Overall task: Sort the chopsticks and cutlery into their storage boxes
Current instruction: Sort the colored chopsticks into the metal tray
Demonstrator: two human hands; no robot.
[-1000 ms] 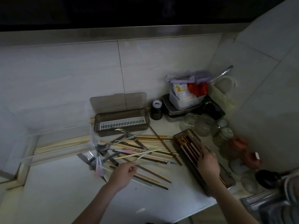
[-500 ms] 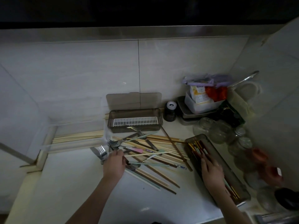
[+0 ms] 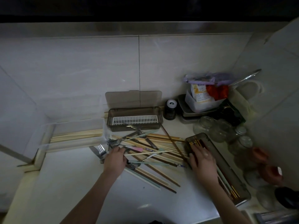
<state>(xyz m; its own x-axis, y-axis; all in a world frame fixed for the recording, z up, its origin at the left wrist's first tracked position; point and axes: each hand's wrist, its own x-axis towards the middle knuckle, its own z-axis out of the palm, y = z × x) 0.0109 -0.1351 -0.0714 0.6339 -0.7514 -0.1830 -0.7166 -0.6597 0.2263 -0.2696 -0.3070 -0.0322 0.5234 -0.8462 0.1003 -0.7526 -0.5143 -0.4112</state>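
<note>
A mixed pile of chopsticks [image 3: 155, 152] and forks [image 3: 113, 142] lies on the white counter. My left hand [image 3: 114, 158] rests on the pile's left side, fingers curled down onto the fork handles; a grip is not visible. My right hand [image 3: 202, 160] lies flat with fingers spread on the chopsticks in a dark tray [image 3: 226, 164] at the right. A brown box [image 3: 111, 122] with a white grille and raised lid stands behind the pile. A clear box [image 3: 48, 135] at the left holds pale wooden chopsticks [image 3: 76, 136].
Glass jars [image 3: 218, 130] and red-lidded jars [image 3: 262, 156] crowd the right corner beside the dark tray. A small dark bottle [image 3: 170, 109] and a tub of packets [image 3: 202, 101] stand against the tiled wall. The counter's front edge runs near my forearms.
My left hand has moved from the chopsticks at the pile's near side up and left to the forks. My right hand has slid toward the far end of the dark tray.
</note>
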